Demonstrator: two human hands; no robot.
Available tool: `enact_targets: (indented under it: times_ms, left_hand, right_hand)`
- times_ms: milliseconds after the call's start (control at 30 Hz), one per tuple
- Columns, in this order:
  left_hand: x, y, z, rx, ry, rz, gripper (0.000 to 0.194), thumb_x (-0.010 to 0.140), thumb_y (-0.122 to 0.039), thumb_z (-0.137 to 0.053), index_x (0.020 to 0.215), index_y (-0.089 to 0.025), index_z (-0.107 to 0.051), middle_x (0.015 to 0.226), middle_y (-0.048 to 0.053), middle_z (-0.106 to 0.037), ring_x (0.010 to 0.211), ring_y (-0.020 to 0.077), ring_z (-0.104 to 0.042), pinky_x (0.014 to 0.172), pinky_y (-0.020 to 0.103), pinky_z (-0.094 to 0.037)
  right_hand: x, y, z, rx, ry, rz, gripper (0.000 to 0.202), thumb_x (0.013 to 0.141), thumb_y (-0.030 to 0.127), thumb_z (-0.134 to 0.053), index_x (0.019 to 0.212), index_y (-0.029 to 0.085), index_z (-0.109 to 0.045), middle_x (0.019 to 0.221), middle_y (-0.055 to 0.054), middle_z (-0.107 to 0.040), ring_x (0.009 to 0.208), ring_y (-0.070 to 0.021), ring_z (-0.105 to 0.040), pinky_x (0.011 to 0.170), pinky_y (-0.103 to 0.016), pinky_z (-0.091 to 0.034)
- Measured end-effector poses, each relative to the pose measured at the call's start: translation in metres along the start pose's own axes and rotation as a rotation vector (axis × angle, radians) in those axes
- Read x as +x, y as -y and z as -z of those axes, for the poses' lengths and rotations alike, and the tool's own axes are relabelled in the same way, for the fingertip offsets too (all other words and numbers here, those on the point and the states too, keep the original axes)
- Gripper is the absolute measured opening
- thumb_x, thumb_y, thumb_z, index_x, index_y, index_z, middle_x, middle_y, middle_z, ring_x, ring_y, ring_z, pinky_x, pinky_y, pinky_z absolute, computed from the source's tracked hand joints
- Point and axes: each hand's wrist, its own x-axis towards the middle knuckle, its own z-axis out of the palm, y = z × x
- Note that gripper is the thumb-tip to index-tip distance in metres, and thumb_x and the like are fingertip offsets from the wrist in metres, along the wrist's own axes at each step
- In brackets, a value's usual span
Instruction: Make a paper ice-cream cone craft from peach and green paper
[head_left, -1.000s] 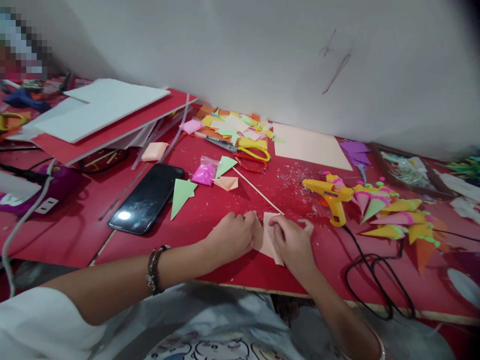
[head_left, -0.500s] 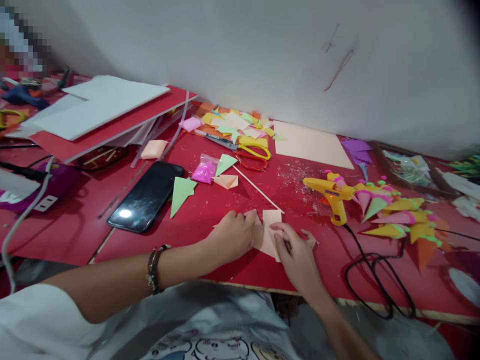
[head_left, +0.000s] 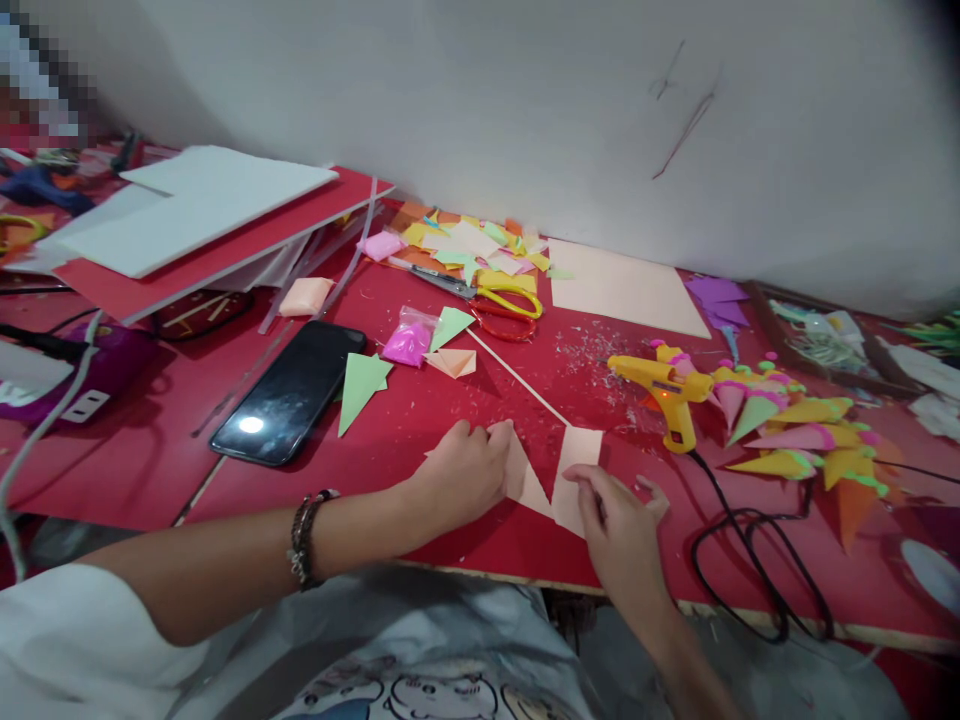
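My left hand (head_left: 469, 475) is closed with curled fingers, pressing a pale peach paper triangle (head_left: 527, 478) against the red table. Part of that triangle lies hidden under the hand. To its right is a peach paper strip (head_left: 583, 450), pinched by my right hand (head_left: 619, 515) at its lower right side. A V-shaped gap separates the two pieces at the top; they meet at a corner near the bottom, and I cannot tell whether they are still joined there. A thin pale stick (head_left: 519, 378) lies just beyond, its near end by the strip.
A yellow glue gun (head_left: 671, 390) with a looped black cord stands right, beside several coloured paper cones (head_left: 806, 410). Scissors (head_left: 506, 300), paper scraps (head_left: 476, 245) and a pink bag (head_left: 410, 338) lie behind. A phone (head_left: 289, 395) and green paper pieces (head_left: 362, 390) are left.
My right hand has moved right with the paper strip, opening a gap between it and the triangle. My left hand has stayed in place on the triangle.
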Motion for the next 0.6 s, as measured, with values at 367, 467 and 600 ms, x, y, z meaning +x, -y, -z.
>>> enact_targets:
  times_ms: [367, 467, 600]
  left_hand:
    - [0.004, 0.008, 0.002, -0.146, -0.062, -0.012, 0.031, 0.080, -0.026, -0.043, 0.102, -0.009, -0.056, 0.105, 0.016, -0.053, 0.075, 0.0211, -0.054, 0.058, 0.033, -0.035]
    - [0.007, 0.016, 0.015, -0.298, -0.160, -0.020, 0.026, 0.079, -0.032, -0.045, 0.091, -0.013, -0.058, 0.098, 0.011, -0.055, 0.087, 0.0219, -0.051, 0.068, 0.034, -0.036]
    - [0.009, 0.027, 0.031, -0.619, -0.271, 0.030, 0.025, 0.082, -0.036, -0.042, 0.079, -0.016, -0.055, 0.081, 0.002, -0.055, 0.074, 0.0128, -0.051, 0.067, 0.026, -0.037]
  right_hand:
    - [0.014, -0.005, 0.027, 0.183, -0.168, 0.004, 0.021, 0.083, 0.026, -0.037, 0.087, 0.021, -0.056, 0.087, -0.004, -0.064, 0.082, -0.0183, -0.055, 0.082, -0.035, -0.033]
    - [0.023, 0.010, 0.024, 0.386, -0.075, 0.027, 0.019, 0.083, 0.027, -0.037, 0.085, 0.022, -0.056, 0.087, -0.004, -0.062, 0.083, -0.0180, -0.054, 0.075, -0.031, -0.039]
    - [0.037, 0.030, 0.019, 0.531, -0.015, 0.128, 0.018, 0.083, 0.026, -0.037, 0.085, 0.021, -0.055, 0.088, -0.005, -0.060, 0.085, -0.0176, -0.054, 0.076, -0.030, -0.041]
